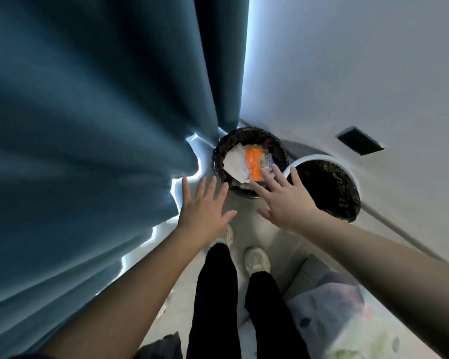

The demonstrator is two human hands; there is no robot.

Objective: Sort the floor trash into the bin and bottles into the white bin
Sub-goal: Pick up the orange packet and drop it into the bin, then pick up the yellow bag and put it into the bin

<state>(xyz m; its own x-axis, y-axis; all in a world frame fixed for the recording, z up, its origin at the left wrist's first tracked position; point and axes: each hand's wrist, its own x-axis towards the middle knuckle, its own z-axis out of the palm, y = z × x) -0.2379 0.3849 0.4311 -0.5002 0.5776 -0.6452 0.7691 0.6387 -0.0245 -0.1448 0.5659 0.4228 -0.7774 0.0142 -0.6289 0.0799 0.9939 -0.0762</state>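
Note:
A dark woven bin [219,161] stands on the floor by the curtain, holding white paper [235,161] and an orange packet [254,163]. To its right sits the white bin [322,158], lined with a black bag, and I see nothing inside it. My right hand [285,200] hovers with fingers spread over the near edge of the woven bin, holding nothing. My left hand [204,211] is spread flat above the floor, just left of that bin, and is also empty.
A heavy blue curtain [88,151] fills the left side. A white wall [360,73] with a dark socket plate [359,141] rises on the right. A patterned fabric surface [347,307] lies at lower right. My legs and light shoes [257,259] stand on the grey floor.

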